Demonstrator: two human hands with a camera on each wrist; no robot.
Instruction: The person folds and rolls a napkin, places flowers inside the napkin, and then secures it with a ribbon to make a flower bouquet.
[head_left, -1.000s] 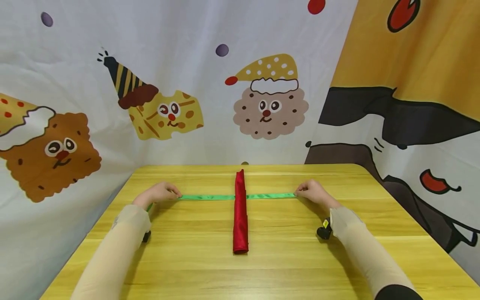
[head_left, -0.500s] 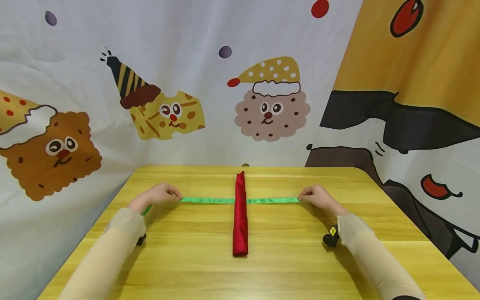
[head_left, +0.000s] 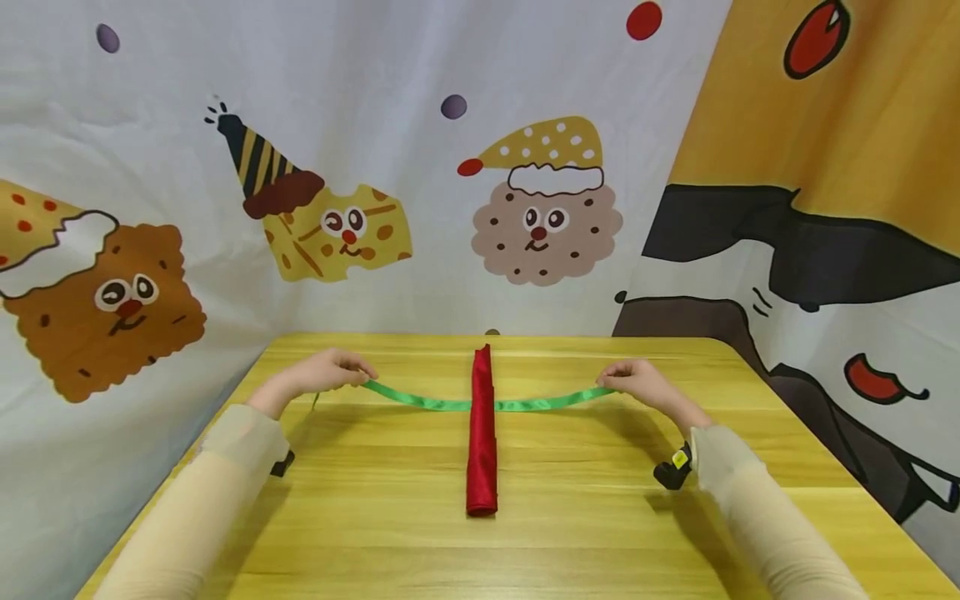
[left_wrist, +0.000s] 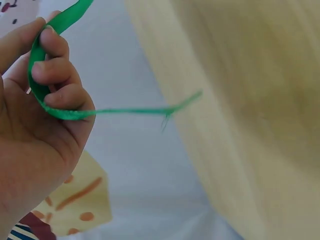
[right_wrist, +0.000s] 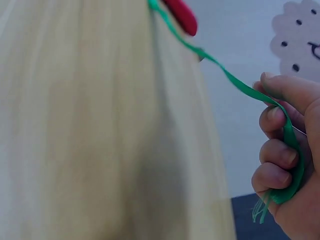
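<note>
A green ribbon [head_left: 431, 403] runs crosswise beneath a rolled red cloth [head_left: 482, 450], which lies lengthwise on the table. My left hand [head_left: 330, 372] pinches the ribbon on the left side, my right hand [head_left: 637, 387] on the right. Both stretches rise from the roll to the raised fingers in a shallow sag. In the left wrist view, the ribbon [left_wrist: 65, 20] passes through the curled fingers and a thin tail hangs out beyond the palm. The right wrist view shows the ribbon [right_wrist: 240, 84] running into the hand, its frayed end tucked at the lower fingers.
The wooden table [head_left: 585, 533] reaches back to a white curtain [head_left: 420, 50] printed with cartoon biscuits and cheese. Small black devices, one [head_left: 672, 468] at the right wrist and one [head_left: 282, 463] at the left, hang under the sleeves.
Both hands have lifted off the tabletop, raising the ribbon's two sides from a flat, straight line into a curve. The right hand has also shifted slightly right. The red roll stays put.
</note>
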